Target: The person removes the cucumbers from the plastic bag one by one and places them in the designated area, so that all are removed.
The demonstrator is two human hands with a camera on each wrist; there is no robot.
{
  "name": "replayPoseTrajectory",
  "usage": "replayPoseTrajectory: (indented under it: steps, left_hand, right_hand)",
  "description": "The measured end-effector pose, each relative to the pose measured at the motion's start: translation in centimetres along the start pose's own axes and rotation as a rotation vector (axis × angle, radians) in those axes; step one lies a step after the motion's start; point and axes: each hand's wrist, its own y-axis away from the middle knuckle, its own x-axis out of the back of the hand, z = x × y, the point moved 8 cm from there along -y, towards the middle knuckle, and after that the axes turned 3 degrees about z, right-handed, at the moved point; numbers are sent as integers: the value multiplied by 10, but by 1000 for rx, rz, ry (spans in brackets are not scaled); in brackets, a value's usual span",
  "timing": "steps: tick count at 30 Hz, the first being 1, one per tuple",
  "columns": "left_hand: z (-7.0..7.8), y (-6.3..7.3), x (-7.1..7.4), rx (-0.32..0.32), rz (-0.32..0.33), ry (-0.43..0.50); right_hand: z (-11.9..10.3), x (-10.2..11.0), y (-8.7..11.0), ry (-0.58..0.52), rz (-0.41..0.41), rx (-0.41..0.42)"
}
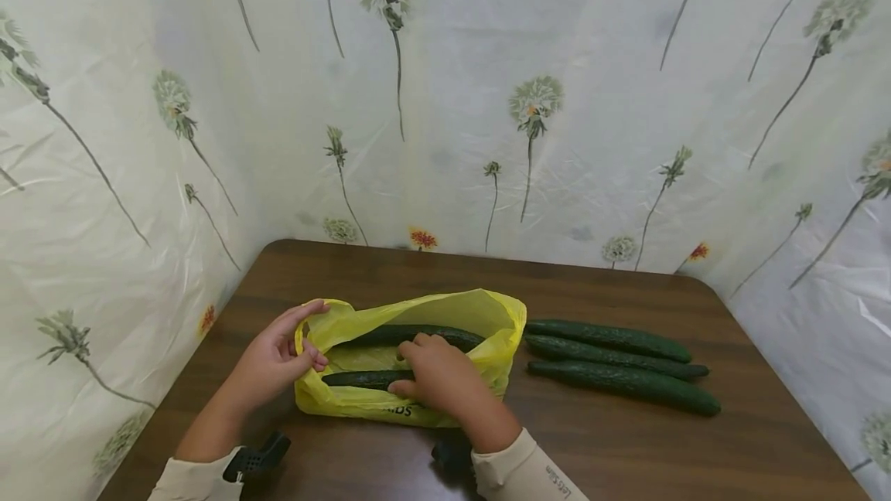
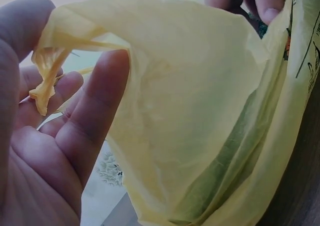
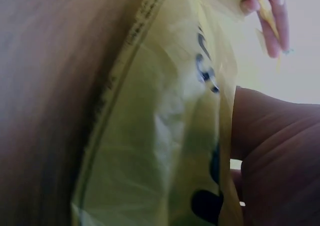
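Note:
A yellow plastic bag (image 1: 487, 308) lies on the table with its mouth spread, dark printing on its near side. My left hand (image 1: 274, 354) holds the bag's left edge; in the left wrist view, the hand (image 2: 55, 151) has a twisted strip of the bag between thumb and fingers. Reaching into the bag, my right hand (image 1: 442, 373) has its thumb and fingers around a dark green cucumber (image 1: 358, 380) near the front wall and covers its right part. Another cucumber (image 1: 390, 335) lies behind it inside the bag. Bag film hides the right fingers in the right wrist view.
Three more cucumbers (image 1: 619, 377) lie side by side to the right of the bag, their left ends near its wall. The brown wooden table (image 1: 592, 447) backs onto a floral-patterned curtain (image 1: 445, 138), which also hangs along both sides.

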Motion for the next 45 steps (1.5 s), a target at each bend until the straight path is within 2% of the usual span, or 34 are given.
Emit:
replayPoseTrajectory:
  steps: [8, 21, 32, 38, 45]
  left_hand:
    - [0, 1, -2, 5, -3, 15]
    - [1, 1, -2, 8, -7, 18]
    - [1, 1, -3, 8, -11, 22]
    - [2, 1, -3, -1, -12, 22]
    - [4, 0, -2, 16, -8, 18]
  right_hand:
    - [-5, -11, 1, 31, -30, -12]
    - [-11, -16, -1, 109, 3, 2]
    - [-14, -19, -1, 193, 53, 49]
    - [-13, -16, 0, 190, 30, 32]
    - [-12, -8, 3, 200, 30, 14]
